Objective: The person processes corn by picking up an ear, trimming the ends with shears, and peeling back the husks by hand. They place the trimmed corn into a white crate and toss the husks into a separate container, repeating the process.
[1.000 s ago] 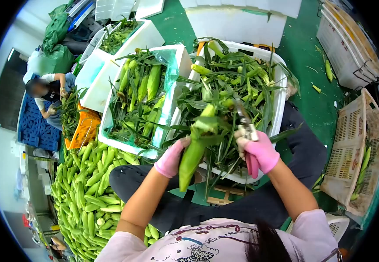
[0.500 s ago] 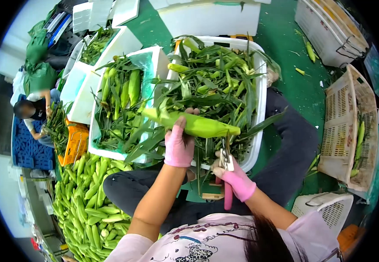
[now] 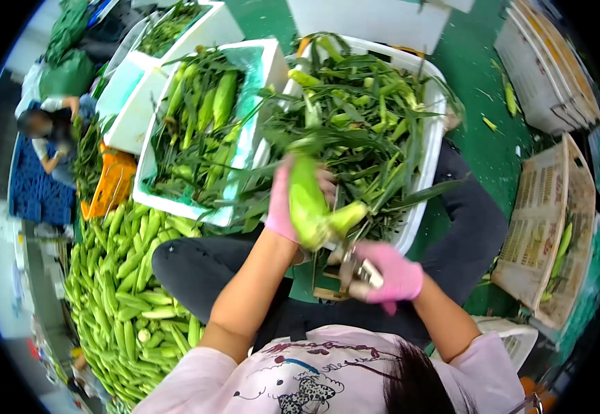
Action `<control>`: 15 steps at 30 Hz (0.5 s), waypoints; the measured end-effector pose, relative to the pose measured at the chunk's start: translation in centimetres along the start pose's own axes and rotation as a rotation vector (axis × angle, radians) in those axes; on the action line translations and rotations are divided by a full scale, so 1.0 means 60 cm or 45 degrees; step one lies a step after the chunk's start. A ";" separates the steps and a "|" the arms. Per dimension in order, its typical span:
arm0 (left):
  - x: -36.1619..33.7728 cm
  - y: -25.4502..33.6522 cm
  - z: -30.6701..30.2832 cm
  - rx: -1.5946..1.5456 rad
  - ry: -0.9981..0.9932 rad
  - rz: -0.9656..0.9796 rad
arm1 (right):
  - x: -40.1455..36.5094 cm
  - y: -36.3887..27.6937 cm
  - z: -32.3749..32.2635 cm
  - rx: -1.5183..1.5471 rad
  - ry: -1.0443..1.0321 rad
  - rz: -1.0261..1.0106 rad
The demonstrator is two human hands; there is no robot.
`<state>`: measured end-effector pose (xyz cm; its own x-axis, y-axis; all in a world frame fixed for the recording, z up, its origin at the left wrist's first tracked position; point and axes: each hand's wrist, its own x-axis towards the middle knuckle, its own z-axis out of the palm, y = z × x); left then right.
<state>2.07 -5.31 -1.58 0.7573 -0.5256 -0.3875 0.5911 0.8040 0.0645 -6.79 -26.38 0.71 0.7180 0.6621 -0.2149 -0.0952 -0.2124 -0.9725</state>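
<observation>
Left hand [image 3: 281,207], fingers closed around a green corn ear [image 3: 305,196], has swung it lengthwise at the near end of the white tub [image 3: 440,114], bringing its base beside metal cutters [image 3: 371,272] gripped by the right hand [image 3: 398,272].

1 person [image 3: 46,141] beside a blue, probably plastic, pallet [image 3: 34,190]
</observation>
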 end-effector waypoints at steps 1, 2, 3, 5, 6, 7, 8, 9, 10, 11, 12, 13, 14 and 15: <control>-0.003 0.015 -0.003 -0.141 -0.197 -0.412 | 0.000 -0.007 0.012 0.252 -0.341 -0.026; -0.010 0.010 -0.005 -0.062 -0.250 -0.448 | 0.003 -0.025 0.006 0.450 -0.511 0.072; -0.021 0.000 0.009 0.021 -0.299 -0.482 | 0.004 -0.050 -0.003 0.645 -0.683 0.176; -0.044 0.016 0.009 0.246 -0.369 -0.127 | 0.007 -0.061 -0.024 0.719 -0.746 0.252; -0.052 0.024 -0.012 0.134 -0.501 -0.066 | 0.010 -0.047 -0.021 0.904 -0.753 0.202; -0.063 0.030 -0.027 0.027 -0.638 -0.005 | 0.010 -0.027 -0.016 1.091 -0.756 0.156; -0.079 0.034 -0.040 0.223 0.153 0.530 | 0.014 -0.011 -0.017 1.440 -0.671 0.041; -0.114 0.039 -0.048 0.173 -0.072 0.444 | 0.016 -0.018 -0.028 1.506 -0.541 0.010; -0.129 0.047 -0.044 0.090 -0.309 0.277 | 0.028 -0.027 -0.031 1.368 -0.431 -0.086; -0.134 0.046 -0.045 0.056 -0.375 0.230 | 0.044 -0.038 -0.037 1.232 -0.311 -0.184; -0.135 0.044 -0.048 0.012 -0.374 0.189 | 0.064 -0.055 -0.056 1.290 -0.296 -0.129; -0.137 0.042 -0.050 -0.024 -0.368 0.139 | 0.090 -0.069 -0.081 1.344 -0.272 -0.082; -0.139 0.045 -0.050 -0.068 -0.341 0.083 | 0.115 -0.065 -0.098 1.199 -0.114 -0.090; -0.145 0.047 -0.046 -0.172 -0.282 -0.087 | 0.141 -0.051 -0.115 1.051 0.051 -0.095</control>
<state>-3.59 2.31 -0.59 0.7679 -0.6162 -0.1752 0.6119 0.7865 -0.0839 4.35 -25.08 2.46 0.7649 0.6243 -0.1586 -0.5104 0.4372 -0.7405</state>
